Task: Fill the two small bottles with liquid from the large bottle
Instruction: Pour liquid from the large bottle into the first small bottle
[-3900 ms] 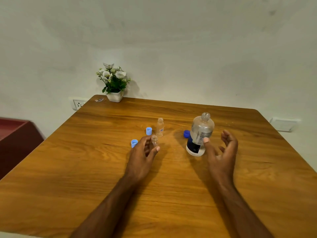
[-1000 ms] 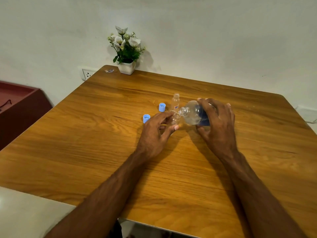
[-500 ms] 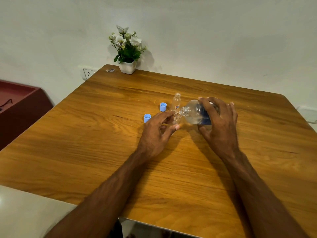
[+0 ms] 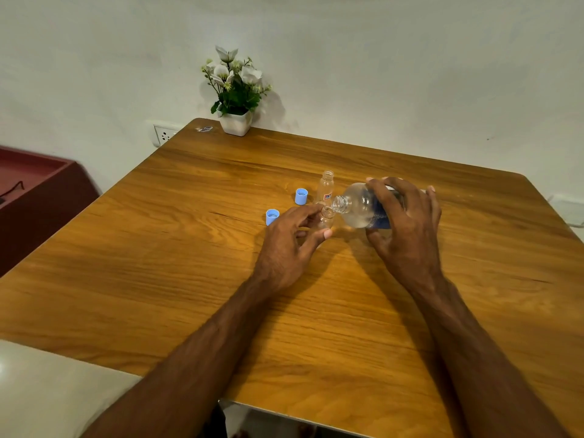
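Observation:
My right hand [image 4: 406,230] grips the large clear bottle [image 4: 357,207], which is tipped on its side with its open neck pointing left. The neck hangs just over the mouth of a small clear bottle [image 4: 327,216] that my left hand [image 4: 292,245] holds between thumb and fingers on the wooden table [image 4: 189,263]. A second small bottle [image 4: 326,186] stands upright and uncapped just behind them. Two light blue caps lie to the left: one cap [image 4: 301,196] near the back bottle, the other cap [image 4: 272,216] by my left fingers.
A white pot of flowers [image 4: 235,96] stands at the table's far left corner against the wall, beside a small sticker [image 4: 204,129]. A wall socket [image 4: 162,135] sits left of that corner. Dark red furniture [image 4: 34,197] is beside the table's left edge.
Since the oldest frame my right hand took up the large bottle and tipped it toward the small bottle in my left hand. Over the last second both hands stay almost still.

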